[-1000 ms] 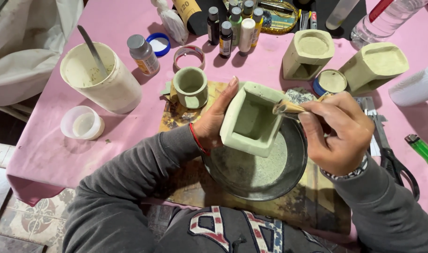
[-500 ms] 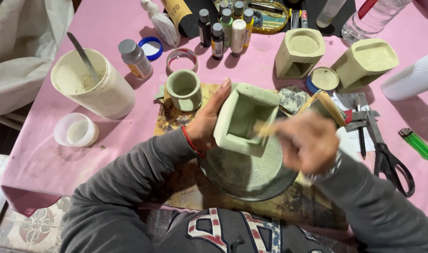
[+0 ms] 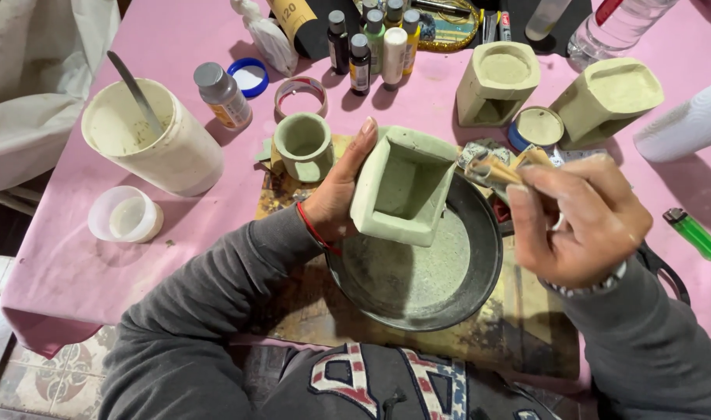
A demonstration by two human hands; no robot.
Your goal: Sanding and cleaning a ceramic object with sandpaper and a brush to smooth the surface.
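The left hand [image 3: 336,198] grips the square grey-green pot [image 3: 402,187] tilted over the dark pan [image 3: 448,299], likely so drips land there; the right hand [image 3: 581,222], just beside it, pinches a brush [image 3: 491,169] toward its rim.

Soft, even daylight over my table [image 3: 75,264]; short shadows, no glare, my right hand [image 3: 581,225] slightly motion-blurred.
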